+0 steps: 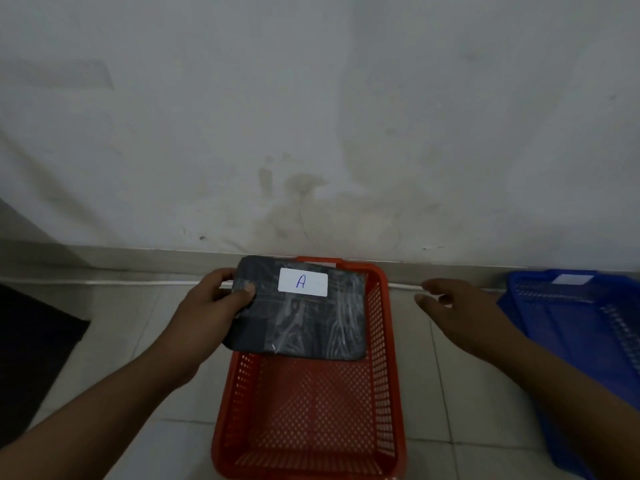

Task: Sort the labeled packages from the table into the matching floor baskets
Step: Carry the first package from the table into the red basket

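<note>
A dark plastic-wrapped package with a white label marked "A" hangs over the far half of the red floor basket. My left hand grips the package's left edge, thumb on top. My right hand hovers to the right of the red basket, fingers apart, holding nothing. The red basket's mesh bottom shows no other package. A blue floor basket stands at the right, with a white label on its far rim.
Both baskets stand on a pale tiled floor against a stained white wall. A dark mat lies on the floor at the left. The table is out of view.
</note>
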`<action>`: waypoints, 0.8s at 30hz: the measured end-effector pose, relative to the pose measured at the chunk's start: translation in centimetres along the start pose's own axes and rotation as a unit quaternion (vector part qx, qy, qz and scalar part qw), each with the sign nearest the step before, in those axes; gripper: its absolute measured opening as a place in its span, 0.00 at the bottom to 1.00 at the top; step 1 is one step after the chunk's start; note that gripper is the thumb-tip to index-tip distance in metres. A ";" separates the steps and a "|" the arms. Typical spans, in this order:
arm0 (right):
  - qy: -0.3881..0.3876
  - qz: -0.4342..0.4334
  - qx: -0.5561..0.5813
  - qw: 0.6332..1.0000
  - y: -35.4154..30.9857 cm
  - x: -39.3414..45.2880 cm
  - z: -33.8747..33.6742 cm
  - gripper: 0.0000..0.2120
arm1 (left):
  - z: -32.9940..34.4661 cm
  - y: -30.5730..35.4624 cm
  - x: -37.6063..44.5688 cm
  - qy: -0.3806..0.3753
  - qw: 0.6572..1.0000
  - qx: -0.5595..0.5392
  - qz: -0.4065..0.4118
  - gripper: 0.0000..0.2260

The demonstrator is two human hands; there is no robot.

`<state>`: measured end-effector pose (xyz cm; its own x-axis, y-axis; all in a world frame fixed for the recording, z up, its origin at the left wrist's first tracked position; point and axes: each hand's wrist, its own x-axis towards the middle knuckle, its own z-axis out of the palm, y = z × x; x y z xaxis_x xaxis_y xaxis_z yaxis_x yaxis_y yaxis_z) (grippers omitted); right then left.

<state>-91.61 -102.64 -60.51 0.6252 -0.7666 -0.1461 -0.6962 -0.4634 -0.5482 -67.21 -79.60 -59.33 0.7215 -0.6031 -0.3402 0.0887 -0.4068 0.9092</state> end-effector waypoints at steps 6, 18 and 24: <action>-0.037 0.019 0.001 0.999 1.4 -0.5 4.4 0.22 | 0.4 -1.0 1.6 -0.003 1.000 0.012 0.007 0.07; -0.134 0.052 0.045 0.989 1.8 -1.1 8.0 0.31 | 2.1 -2.9 1.8 -0.002 1.000 0.023 -0.016 0.11; -0.177 0.083 0.045 0.980 2.0 -1.0 8.6 0.37 | 2.4 -3.2 2.1 0.008 0.999 0.042 -0.032 0.10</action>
<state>-90.58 -98.94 -68.52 0.6007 -0.6180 -0.5071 -0.7744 -0.2923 -0.5611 -67.64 -81.24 -63.51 0.7266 -0.5637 -0.3928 0.0774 -0.5009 0.8620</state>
